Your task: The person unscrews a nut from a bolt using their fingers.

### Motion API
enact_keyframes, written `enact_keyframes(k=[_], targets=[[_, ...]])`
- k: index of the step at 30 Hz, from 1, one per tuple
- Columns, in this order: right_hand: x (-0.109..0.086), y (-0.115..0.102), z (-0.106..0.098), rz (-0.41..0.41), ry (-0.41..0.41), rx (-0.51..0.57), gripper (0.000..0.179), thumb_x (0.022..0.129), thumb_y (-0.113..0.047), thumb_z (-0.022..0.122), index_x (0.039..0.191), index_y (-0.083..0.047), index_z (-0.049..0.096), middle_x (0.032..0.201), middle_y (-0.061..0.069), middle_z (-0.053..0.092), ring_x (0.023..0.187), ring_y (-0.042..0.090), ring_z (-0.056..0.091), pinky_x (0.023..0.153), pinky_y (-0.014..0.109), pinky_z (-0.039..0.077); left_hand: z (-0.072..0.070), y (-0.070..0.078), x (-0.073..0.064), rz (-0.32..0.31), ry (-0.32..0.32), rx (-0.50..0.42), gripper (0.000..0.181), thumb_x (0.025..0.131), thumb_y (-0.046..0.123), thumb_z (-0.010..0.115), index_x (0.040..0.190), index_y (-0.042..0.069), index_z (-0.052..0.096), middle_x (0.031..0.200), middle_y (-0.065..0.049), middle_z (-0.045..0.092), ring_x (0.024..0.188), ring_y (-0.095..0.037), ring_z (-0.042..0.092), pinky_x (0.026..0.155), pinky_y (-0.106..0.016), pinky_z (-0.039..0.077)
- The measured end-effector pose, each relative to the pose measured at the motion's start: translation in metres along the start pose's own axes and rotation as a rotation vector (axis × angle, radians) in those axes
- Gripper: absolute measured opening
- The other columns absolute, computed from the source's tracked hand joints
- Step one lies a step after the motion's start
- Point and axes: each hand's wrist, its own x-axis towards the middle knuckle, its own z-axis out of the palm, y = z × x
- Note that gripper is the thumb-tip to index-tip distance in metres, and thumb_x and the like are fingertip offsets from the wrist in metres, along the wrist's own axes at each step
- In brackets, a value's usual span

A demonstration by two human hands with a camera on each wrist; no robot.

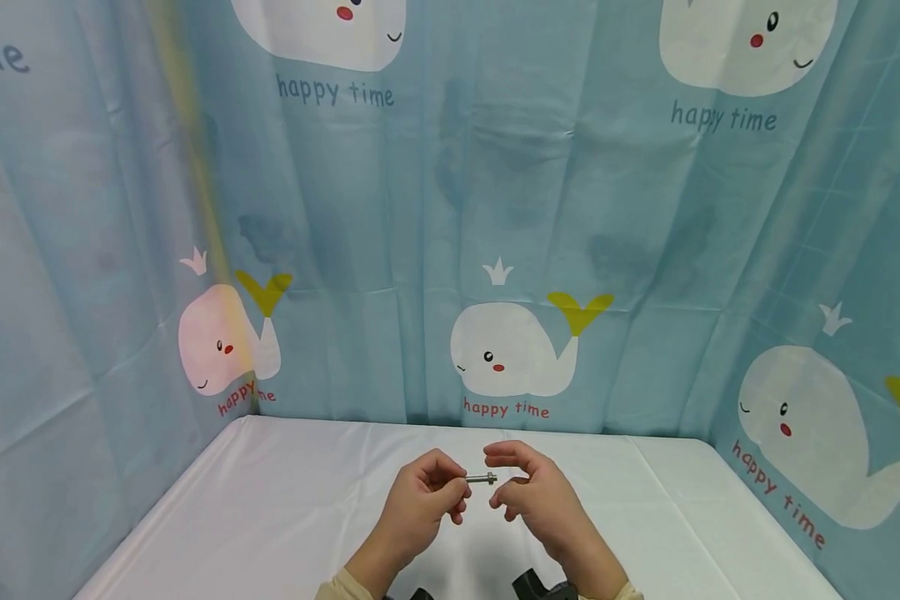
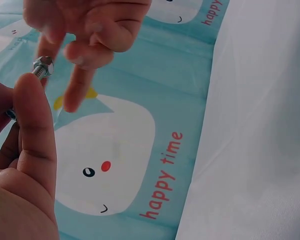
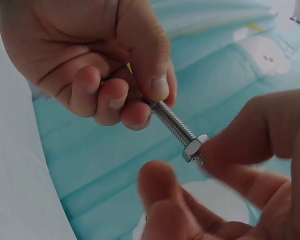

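My left hand (image 1: 424, 500) pinches a silver threaded bolt (image 3: 173, 122) between thumb and fingers, so that its shank points right. A hex nut (image 3: 194, 148) sits on the thread close to the free tip, with a little thread showing beyond it. Most of the bolt's other end is hidden by the left fingers. Just right of the nut, my right hand (image 1: 540, 493) is spread, thumb and fingers apart on either side of the bolt's tip. In the head view a small gap separates them; the right wrist view overlaps a finger with the nut.
A white cloth covers the table (image 1: 270, 500) beneath both hands. Blue curtains (image 1: 345, 250) printed with whales stand behind and at both sides. Dark wrist devices (image 1: 543, 587) show at the bottom edge near the sleeves.
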Motion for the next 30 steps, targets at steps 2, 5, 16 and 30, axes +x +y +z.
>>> enact_keyframes(k=[2,5,16,30], targets=[[0.0,0.0002,0.0,0.031,-0.013,0.014,0.029,0.093,-0.01,0.062,0.12,-0.003,0.064,0.104,0.014,0.067,0.067,0.025,0.063,0.055,0.03,0.05,0.0003,-0.0004,0.0003,0.002,0.0,0.002,0.005,0.094,0.0,0.062,0.098,-0.002,0.062,0.083,-0.016,0.065,0.066,-0.018,0.059,0.061,-0.03,0.058],[-0.0008,-0.0001,0.0003,0.058,-0.026,0.019,0.03,0.099,-0.028,0.062,0.11,-0.001,0.066,0.083,0.014,0.068,0.059,0.021,0.059,0.051,0.027,0.049,0.0007,-0.0006,0.0004,0.005,0.002,0.008,0.005,0.094,0.001,0.062,0.098,-0.002,0.063,0.083,-0.016,0.065,0.066,-0.018,0.059,0.061,-0.03,0.058],[-0.0001,0.0,0.0001,0.032,-0.012,0.028,0.03,0.092,-0.009,0.062,0.12,-0.002,0.063,0.104,0.013,0.066,0.067,0.025,0.063,0.055,0.029,0.05,0.0002,0.0001,-0.0006,0.003,-0.003,-0.002,0.008,0.094,0.001,0.063,0.099,-0.005,0.061,0.083,-0.016,0.065,0.066,-0.018,0.059,0.062,-0.03,0.058],[-0.0008,-0.0004,-0.0015,0.028,-0.009,0.033,0.027,0.091,-0.008,0.06,0.117,-0.001,0.065,0.102,0.014,0.066,0.066,0.025,0.062,0.055,0.029,0.05,0.0002,-0.0003,-0.0001,0.002,0.0,0.003,0.01,0.093,0.001,0.063,0.099,-0.007,0.061,0.083,-0.016,0.065,0.066,-0.018,0.059,0.061,-0.03,0.058]])
